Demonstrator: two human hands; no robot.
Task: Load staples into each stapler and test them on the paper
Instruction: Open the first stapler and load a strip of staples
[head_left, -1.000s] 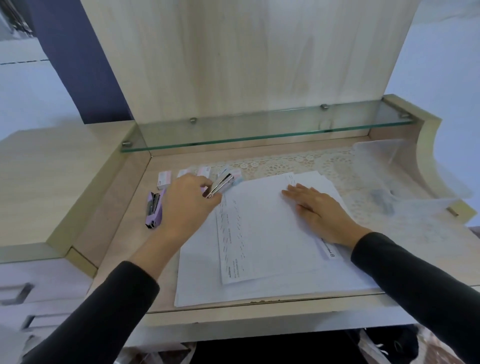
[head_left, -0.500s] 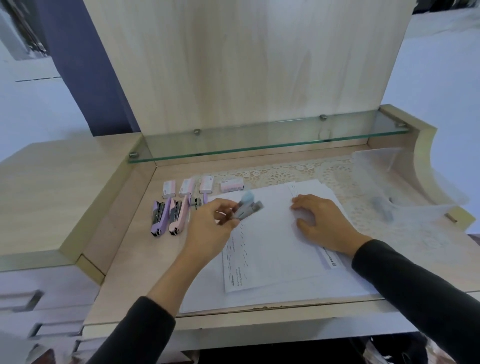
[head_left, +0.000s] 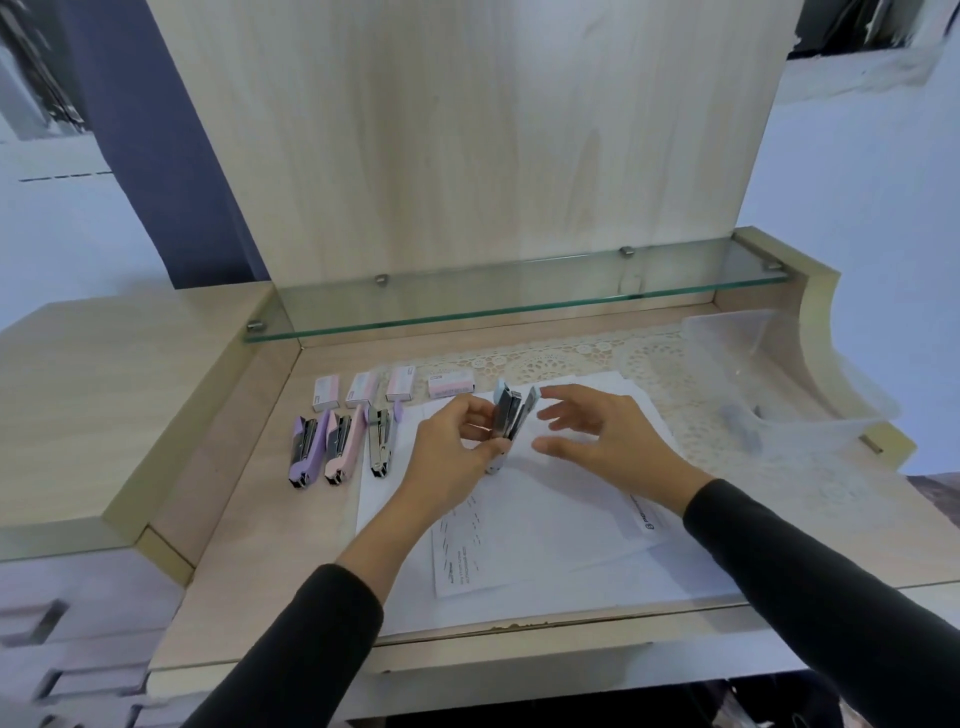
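The left hand (head_left: 457, 457) clamps a blue stapler (head_left: 506, 421) above the paper (head_left: 545, 519) — the right hand (head_left: 608, 436) hovers beside it, fingers spread. Left of the paper lie three staplers (head_left: 340, 447); behind them, staple boxes (head_left: 395, 387).

paper (head_left: 545, 519): printed lines, perhaps labels | too blurred to read

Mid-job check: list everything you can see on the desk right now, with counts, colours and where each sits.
stapler in hand: 1, pale blue, opened, over the paper
staplers lying open: 3, purple, pink, silver, in a row left of the paper
staple boxes: 4, pinkish white, behind that row
paper: white stack, desk centre
lace mat: 1, cream, under the paper
plastic tub: 1, clear, right; contents unclear
glass shelf: 1, clear, at the back
left hand: holds the blue stapler
right hand: open beside it, apart
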